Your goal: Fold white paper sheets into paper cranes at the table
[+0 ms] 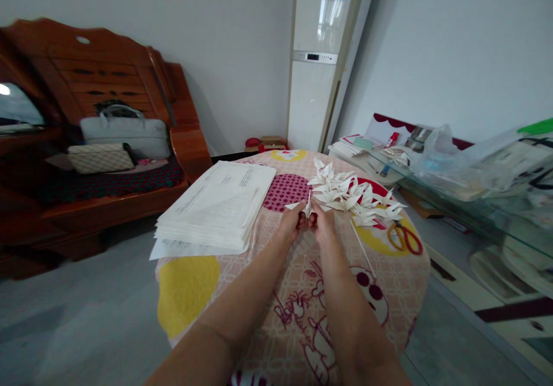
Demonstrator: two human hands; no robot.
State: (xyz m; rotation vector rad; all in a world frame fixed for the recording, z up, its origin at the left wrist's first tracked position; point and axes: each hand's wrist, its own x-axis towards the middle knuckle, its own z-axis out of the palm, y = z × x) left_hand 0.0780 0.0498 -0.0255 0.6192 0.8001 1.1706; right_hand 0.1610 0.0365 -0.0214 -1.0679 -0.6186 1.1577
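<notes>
Between my two hands, over the middle of the round table, is a white folded paper crane (308,206). My left hand (292,223) grips its left side with curled fingers, and my right hand (320,220) pinches its right side. The crane's wings stick out left and right, and a thin point rises in the middle. Just beyond my right hand lies a heap of white paper cranes (345,190). Left of my hands sits a thick stack of printed paper sheets (211,204). My fingertips are partly hidden under the crane.
Scissors (405,238) with orange-red handles lie at the table's right edge. A thin white strip (363,248) rests on the patterned tablecloth (259,311). A glass-topped cabinet (475,213) with clutter stands at right, a wooden bench (108,86) with bags at left.
</notes>
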